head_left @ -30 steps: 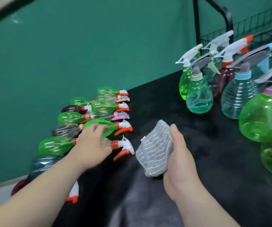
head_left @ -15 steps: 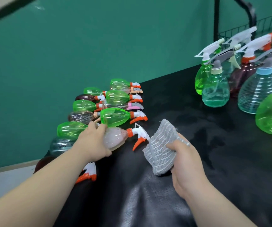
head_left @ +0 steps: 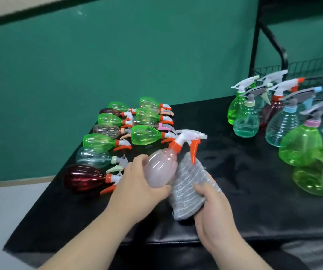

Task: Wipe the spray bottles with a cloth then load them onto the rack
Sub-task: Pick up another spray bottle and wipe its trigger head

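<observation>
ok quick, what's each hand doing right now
Left hand: fingers curled round the pale pink spray bottle, holding it.
Right hand: fingers gripping the grey cloth, which lies against the bottle.

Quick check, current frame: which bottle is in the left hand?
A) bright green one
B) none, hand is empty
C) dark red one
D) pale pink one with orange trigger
D: the left hand grips the pale pink bottle, tilted with its orange trigger up, while the right hand holds the grey cloth right beside it.
</observation>
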